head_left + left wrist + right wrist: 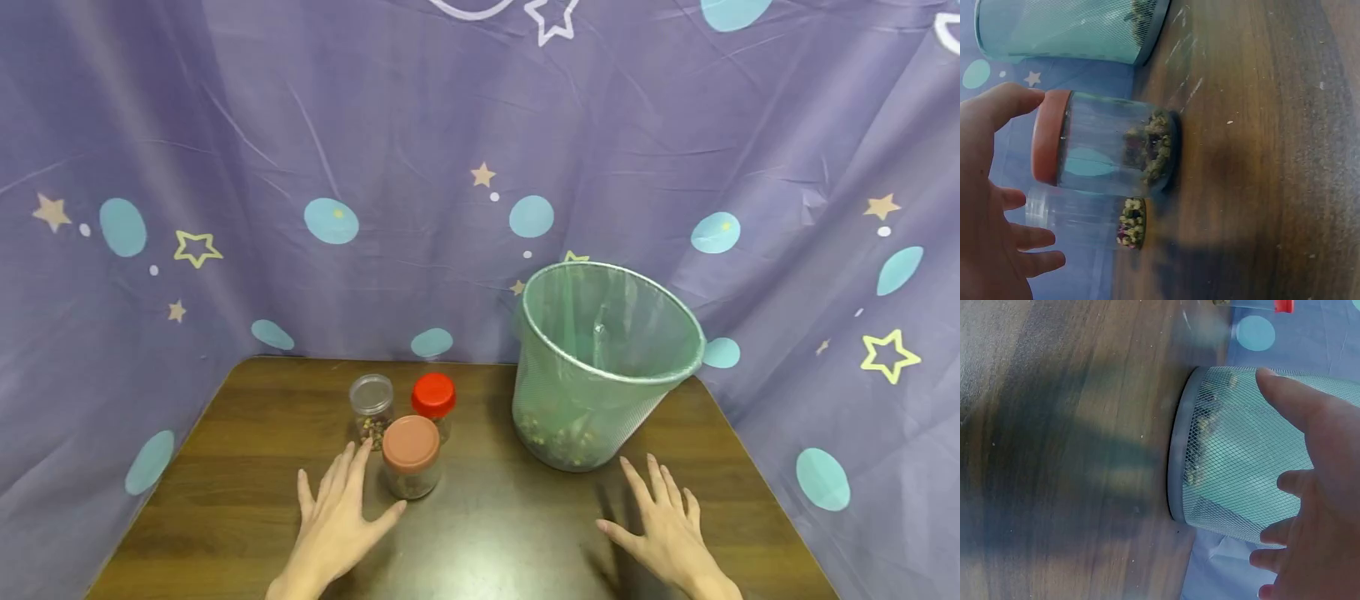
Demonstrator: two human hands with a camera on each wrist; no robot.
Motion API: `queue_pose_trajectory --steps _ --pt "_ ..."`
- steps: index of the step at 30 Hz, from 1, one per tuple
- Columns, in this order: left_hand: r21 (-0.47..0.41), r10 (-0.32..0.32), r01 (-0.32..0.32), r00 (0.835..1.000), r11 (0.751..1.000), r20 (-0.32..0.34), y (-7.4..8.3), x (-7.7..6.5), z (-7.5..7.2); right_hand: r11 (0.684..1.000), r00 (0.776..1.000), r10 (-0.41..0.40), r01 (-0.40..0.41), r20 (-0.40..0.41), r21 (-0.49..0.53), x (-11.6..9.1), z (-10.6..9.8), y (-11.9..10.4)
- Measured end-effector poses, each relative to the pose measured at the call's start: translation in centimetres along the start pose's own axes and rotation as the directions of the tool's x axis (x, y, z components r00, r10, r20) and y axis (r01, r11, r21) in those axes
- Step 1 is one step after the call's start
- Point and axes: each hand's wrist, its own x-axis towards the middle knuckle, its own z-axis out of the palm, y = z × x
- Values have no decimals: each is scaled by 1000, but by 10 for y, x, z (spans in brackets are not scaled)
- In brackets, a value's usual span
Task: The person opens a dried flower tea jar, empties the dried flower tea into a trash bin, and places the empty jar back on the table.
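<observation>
My left hand (333,525) is spread with straight fingers just in front of a glass jar with a pinkish-orange lid (412,443). Dried flower-like bits lie at the bottom of that jar, as the left wrist view shows. Behind it stand a clear jar with a grey-clear lid (372,396) and a red-lidded jar (433,395). My right hand (667,533), fingers spread and holding nothing, hovers in front of a green mesh wastebasket (600,400). Through the mesh, similar dried bits (1200,431) show at the basket's bottom, with a clear plastic liner inside.
Brown wood-grain table (487,533) lies under everything. A purple curtain (420,167) with stars and blue spots hangs along its back and both sides. The basket is at the back right, the jars left of centre.
</observation>
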Motion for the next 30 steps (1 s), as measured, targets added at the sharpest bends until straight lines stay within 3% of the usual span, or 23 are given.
queue_pose_trajectory --steps 9,18,26,30 --pt "-171 -90 116 984 978 151 -11 2 1 1000 1000 -12 12 -11 9 5 -1 -5" --pt "-344 -102 181 967 921 235 -19 11 7 999 999 -27 27 -25 26 13 -2 -11" --pt "-434 -131 213 969 875 210 -27 16 17 1000 1000 -21 21 -2 12 16 -2 -14" --pt "-423 -130 208 970 882 205 -29 19 25 1000 1000 -5 5 0 25 17 0 -13"
